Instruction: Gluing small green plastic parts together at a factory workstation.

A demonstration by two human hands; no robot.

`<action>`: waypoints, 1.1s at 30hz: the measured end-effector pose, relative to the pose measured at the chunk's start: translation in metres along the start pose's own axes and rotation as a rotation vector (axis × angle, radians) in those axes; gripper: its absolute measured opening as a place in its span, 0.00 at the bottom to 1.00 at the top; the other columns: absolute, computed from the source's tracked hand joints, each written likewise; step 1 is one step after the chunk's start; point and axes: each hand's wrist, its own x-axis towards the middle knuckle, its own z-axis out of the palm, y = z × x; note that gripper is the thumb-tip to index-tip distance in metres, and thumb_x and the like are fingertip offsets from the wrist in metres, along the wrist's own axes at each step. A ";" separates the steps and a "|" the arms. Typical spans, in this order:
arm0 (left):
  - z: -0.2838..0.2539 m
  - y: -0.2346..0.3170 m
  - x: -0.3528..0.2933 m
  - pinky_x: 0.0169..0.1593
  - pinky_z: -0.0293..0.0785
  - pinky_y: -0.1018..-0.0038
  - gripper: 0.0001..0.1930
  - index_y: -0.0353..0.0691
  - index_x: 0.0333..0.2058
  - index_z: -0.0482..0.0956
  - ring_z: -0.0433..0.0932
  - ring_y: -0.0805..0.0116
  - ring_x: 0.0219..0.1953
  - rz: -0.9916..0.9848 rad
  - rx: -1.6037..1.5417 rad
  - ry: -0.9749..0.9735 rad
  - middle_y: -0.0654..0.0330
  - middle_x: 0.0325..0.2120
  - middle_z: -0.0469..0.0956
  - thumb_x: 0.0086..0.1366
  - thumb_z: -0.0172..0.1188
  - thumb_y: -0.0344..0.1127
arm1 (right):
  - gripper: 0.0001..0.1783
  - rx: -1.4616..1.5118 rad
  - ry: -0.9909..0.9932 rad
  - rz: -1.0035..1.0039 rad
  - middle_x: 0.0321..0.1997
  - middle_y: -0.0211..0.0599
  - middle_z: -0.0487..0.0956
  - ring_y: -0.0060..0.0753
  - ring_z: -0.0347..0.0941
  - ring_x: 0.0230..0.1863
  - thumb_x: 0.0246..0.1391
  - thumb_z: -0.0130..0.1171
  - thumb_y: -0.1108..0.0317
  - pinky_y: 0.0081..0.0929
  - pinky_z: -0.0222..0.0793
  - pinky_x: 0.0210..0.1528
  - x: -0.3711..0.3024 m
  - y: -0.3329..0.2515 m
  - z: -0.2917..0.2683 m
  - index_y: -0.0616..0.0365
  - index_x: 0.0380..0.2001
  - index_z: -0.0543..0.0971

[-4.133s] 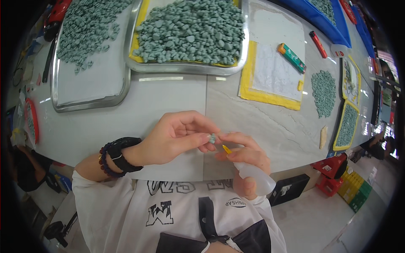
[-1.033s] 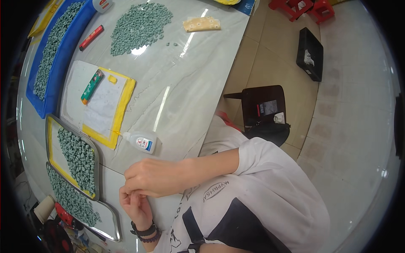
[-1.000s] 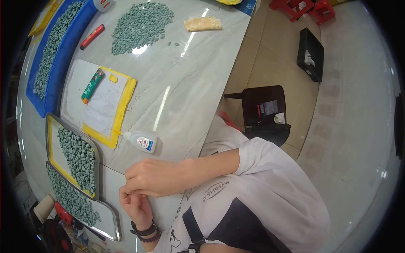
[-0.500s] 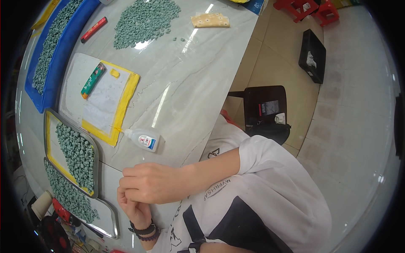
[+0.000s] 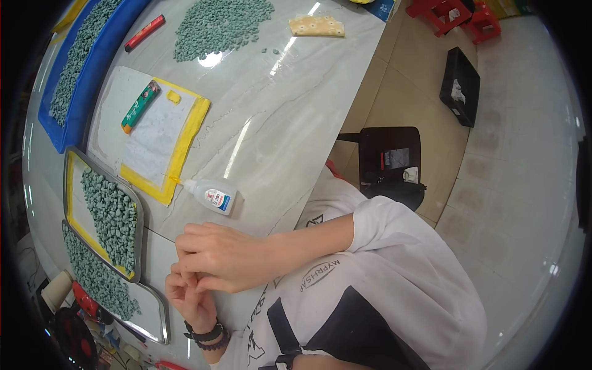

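Note:
My left hand (image 5: 190,303), with dark bracelets at the wrist, is closed, its fingertips meeting those of the other hand. Across and above it reaches my right hand (image 5: 225,258), fingers bent into a pinch. Whatever the two hold between them is too small or hidden to make out. Just beyond my hands a clear glue bottle (image 5: 211,195) with a yellow nozzle lies on its side on the table. Left of my hands is a grey-rimmed tray (image 5: 140,246) with greenish-blue stone chips; a second tray (image 5: 161,317) of the same stones sits partly beneath it.
A white sheet edged with yellow tape (image 5: 196,123) bears a green box-shaped pack (image 5: 141,106). Farther off are a blue bin (image 5: 80,126) of stones, a red stick-like object (image 5: 145,32), a stone pile (image 5: 219,28) and a patterned strip (image 5: 317,26). A dark stool (image 5: 388,139) stands on the right.
The view has shifted slightly. My hands remain together, but the right has tilted and the left hand's fingers have spread a little from beneath it.

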 end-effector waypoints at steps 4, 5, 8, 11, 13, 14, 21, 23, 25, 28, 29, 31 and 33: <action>0.002 0.000 -0.002 0.45 0.65 0.77 0.09 0.38 0.34 0.67 0.68 0.71 0.39 0.015 -0.026 0.043 0.59 0.36 0.68 0.55 0.57 0.28 | 0.10 -0.009 -0.006 0.017 0.30 0.32 0.67 0.36 0.63 0.35 0.36 0.65 0.71 0.30 0.60 0.37 0.003 -0.002 0.001 0.54 0.20 0.72; 0.004 0.001 -0.001 0.44 0.65 0.76 0.09 0.38 0.34 0.69 0.69 0.70 0.38 0.006 -0.060 0.021 0.58 0.36 0.68 0.55 0.57 0.26 | 0.10 -0.007 -0.008 0.025 0.30 0.32 0.68 0.37 0.63 0.35 0.35 0.65 0.71 0.30 0.60 0.36 0.003 -0.002 -0.003 0.54 0.21 0.72; 0.001 0.000 0.002 0.44 0.65 0.75 0.08 0.36 0.33 0.71 0.69 0.69 0.38 0.014 -0.095 0.001 0.55 0.38 0.69 0.54 0.58 0.25 | 0.11 -0.003 -0.051 0.044 0.29 0.33 0.69 0.38 0.65 0.33 0.34 0.66 0.75 0.29 0.61 0.35 0.004 0.002 -0.002 0.55 0.23 0.74; -0.002 0.002 0.002 0.46 0.66 0.74 0.07 0.34 0.33 0.73 0.69 0.68 0.40 0.007 -0.115 0.050 0.54 0.40 0.70 0.54 0.57 0.22 | 0.12 0.047 -0.144 0.038 0.30 0.33 0.71 0.37 0.66 0.33 0.33 0.65 0.77 0.28 0.62 0.34 0.007 -0.002 -0.004 0.56 0.26 0.76; -0.002 0.002 0.005 0.47 0.67 0.74 0.07 0.33 0.34 0.74 0.70 0.68 0.42 -0.022 -0.194 -0.070 0.53 0.41 0.70 0.55 0.55 0.19 | 0.12 -0.060 -0.154 0.041 0.29 0.33 0.72 0.36 0.66 0.32 0.33 0.65 0.78 0.27 0.62 0.34 0.010 -0.001 -0.005 0.57 0.26 0.76; -0.004 0.002 0.004 0.47 0.67 0.74 0.07 0.33 0.34 0.74 0.70 0.68 0.42 -0.005 -0.192 -0.026 0.53 0.41 0.70 0.55 0.55 0.19 | 0.12 -0.031 -0.189 0.030 0.29 0.33 0.72 0.36 0.66 0.32 0.33 0.65 0.78 0.27 0.62 0.34 0.012 0.000 -0.003 0.57 0.26 0.76; -0.011 0.002 0.007 0.47 0.68 0.76 0.09 0.31 0.37 0.75 0.71 0.71 0.44 -0.044 -0.220 -0.096 0.54 0.42 0.70 0.57 0.53 0.17 | 0.13 -0.103 -0.168 0.072 0.28 0.33 0.71 0.36 0.66 0.31 0.32 0.65 0.78 0.30 0.61 0.33 0.017 0.000 0.001 0.57 0.27 0.76; -0.012 0.002 0.009 0.47 0.68 0.76 0.09 0.31 0.37 0.75 0.71 0.71 0.44 -0.039 -0.226 -0.091 0.54 0.42 0.70 0.57 0.53 0.17 | 0.13 -0.140 -0.185 0.048 0.28 0.32 0.71 0.35 0.66 0.31 0.31 0.65 0.78 0.29 0.61 0.33 0.018 0.001 0.000 0.56 0.26 0.76; -0.012 0.002 0.010 0.48 0.68 0.75 0.10 0.31 0.37 0.75 0.71 0.71 0.44 -0.035 -0.226 -0.097 0.55 0.42 0.70 0.57 0.53 0.17 | 0.14 -0.216 -0.198 -0.004 0.28 0.32 0.71 0.34 0.66 0.31 0.30 0.66 0.78 0.27 0.61 0.33 0.018 0.002 -0.001 0.56 0.26 0.77; -0.008 0.006 0.010 0.48 0.67 0.74 0.08 0.33 0.34 0.75 0.71 0.68 0.43 -0.091 -0.222 -0.044 0.53 0.40 0.71 0.54 0.54 0.18 | 0.15 -0.333 -0.167 -0.078 0.28 0.31 0.71 0.34 0.66 0.31 0.28 0.66 0.78 0.28 0.61 0.33 0.016 -0.003 0.003 0.56 0.26 0.77; -0.008 0.006 0.010 0.48 0.67 0.73 0.08 0.33 0.32 0.74 0.71 0.66 0.43 -0.119 -0.218 -0.021 0.53 0.39 0.71 0.53 0.54 0.18 | 0.15 -0.392 -0.149 -0.116 0.28 0.31 0.71 0.34 0.66 0.31 0.28 0.66 0.77 0.28 0.61 0.33 0.016 -0.003 0.004 0.55 0.26 0.77; -0.007 0.006 0.010 0.48 0.67 0.73 0.08 0.33 0.32 0.74 0.71 0.67 0.43 -0.114 -0.213 -0.019 0.53 0.39 0.71 0.53 0.54 0.18 | 0.15 -0.410 -0.146 -0.117 0.28 0.30 0.71 0.35 0.67 0.31 0.27 0.66 0.77 0.28 0.61 0.33 0.016 -0.004 0.005 0.55 0.26 0.77; -0.007 0.006 0.010 0.47 0.67 0.73 0.08 0.33 0.33 0.75 0.71 0.67 0.43 -0.103 -0.194 -0.015 0.52 0.39 0.71 0.53 0.54 0.17 | 0.16 -0.442 -0.136 -0.124 0.28 0.30 0.71 0.35 0.67 0.31 0.26 0.65 0.77 0.29 0.61 0.33 0.016 -0.005 0.006 0.55 0.25 0.77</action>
